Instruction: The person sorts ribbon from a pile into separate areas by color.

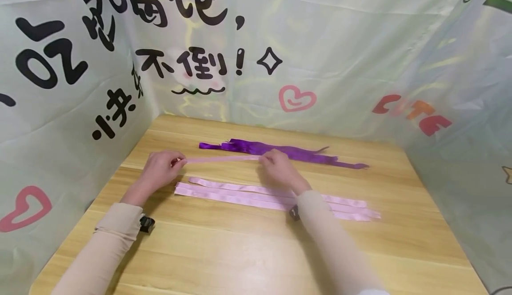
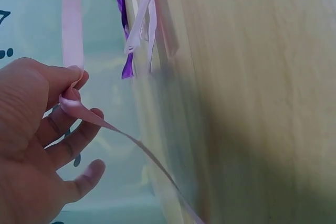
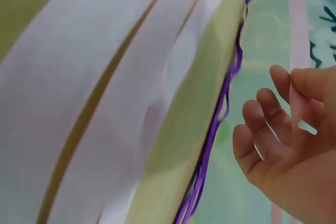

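A pink ribbon point(image 1: 222, 158) is stretched between the two hands above the table. My left hand point(image 1: 161, 169) pinches it between thumb and forefinger; in the left wrist view a loose tail of the ribbon point(image 2: 137, 142) hangs down past the curled fingers. My right hand point(image 1: 280, 169) pinches the ribbon farther along, as the right wrist view also shows, its other fingers loosely bent. Nearer the front, several pink ribbon strips point(image 1: 240, 196) lie side by side, passing partly under the right forearm. Behind the hands lies a bunch of purple ribbons point(image 1: 256, 147).
The wooden table point(image 1: 224, 255) is enclosed at the back and sides by a printed cloth point(image 1: 340, 46) with black lettering and hearts. A black wrist camera point(image 1: 147, 224) sits on the left wrist.
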`<state>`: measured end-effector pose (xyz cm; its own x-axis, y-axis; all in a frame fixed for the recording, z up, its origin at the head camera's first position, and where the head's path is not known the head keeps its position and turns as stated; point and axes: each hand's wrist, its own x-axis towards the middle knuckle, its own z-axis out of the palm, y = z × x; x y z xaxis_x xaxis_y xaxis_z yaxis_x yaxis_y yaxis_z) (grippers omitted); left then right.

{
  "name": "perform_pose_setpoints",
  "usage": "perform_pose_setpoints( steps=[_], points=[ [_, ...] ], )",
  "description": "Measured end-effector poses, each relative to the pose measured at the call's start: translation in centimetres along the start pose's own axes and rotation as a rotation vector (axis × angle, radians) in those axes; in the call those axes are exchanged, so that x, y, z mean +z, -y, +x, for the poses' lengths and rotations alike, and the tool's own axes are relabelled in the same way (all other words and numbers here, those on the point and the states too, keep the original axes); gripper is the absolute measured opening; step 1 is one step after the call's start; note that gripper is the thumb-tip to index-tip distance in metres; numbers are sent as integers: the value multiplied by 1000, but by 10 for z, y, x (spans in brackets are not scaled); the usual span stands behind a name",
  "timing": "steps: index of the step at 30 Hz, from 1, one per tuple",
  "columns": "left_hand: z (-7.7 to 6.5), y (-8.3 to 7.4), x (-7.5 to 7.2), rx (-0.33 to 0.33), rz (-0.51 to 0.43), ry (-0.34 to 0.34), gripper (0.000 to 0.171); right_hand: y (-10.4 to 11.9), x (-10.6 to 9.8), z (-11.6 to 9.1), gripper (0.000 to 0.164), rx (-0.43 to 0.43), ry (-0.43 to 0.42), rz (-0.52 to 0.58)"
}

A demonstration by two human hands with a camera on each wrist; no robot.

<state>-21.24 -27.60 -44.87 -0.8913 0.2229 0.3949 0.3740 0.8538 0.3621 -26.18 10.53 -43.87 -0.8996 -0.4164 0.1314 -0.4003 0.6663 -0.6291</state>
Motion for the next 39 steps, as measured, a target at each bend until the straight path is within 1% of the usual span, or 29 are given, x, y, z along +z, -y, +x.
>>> perform_pose_setpoints(
  steps=[3, 7, 11, 15, 19, 21, 24, 28, 30, 33, 36, 39],
  points=[
    [-3, -2, -2, -12, -23, 28, 10, -9, -13, -14, 30, 33, -19, 13],
    [-6, -7, -5, -55, -48, 106, 12, -25, -28, -36, 31, 45, -29, 3],
    [-7, -12, -5, -70, -78, 163, 13, -41, -39, -56, 31, 60, -41, -13],
    [-7, -17, -3, -57, -97, 187, 13, -49, -49, -73, 30, 98, -66, -10],
    [-8, -22, -1, -34, -114, 195, 13, -55, -56, -89, 25, 108, -114, -18],
    [-9, -25, 1, -29, -120, 198, 12, -57, -59, -96, 27, 118, -129, -18],
    [-10, -28, 4, -21, -121, 206, 11, -57, -65, -108, 33, 146, -105, 12],
    [-13, -30, 8, -4, -124, 210, 12, -59, -71, -124, 27, 195, -57, 30],
    [-15, -31, 9, -1, -127, 215, 13, -62, -74, -132, 26, 207, -43, 19],
    [-19, -32, 10, -1, -138, 238, 15, -65, -77, -143, 25, 234, -24, 9],
    [-23, -34, 10, -13, -145, 276, 15, -67, -80, -151, 23, 271, 16, 6],
    [-26, -38, 12, 2, -138, 304, 15, -68, -81, -159, 24, 288, 50, 6]
  ],
)
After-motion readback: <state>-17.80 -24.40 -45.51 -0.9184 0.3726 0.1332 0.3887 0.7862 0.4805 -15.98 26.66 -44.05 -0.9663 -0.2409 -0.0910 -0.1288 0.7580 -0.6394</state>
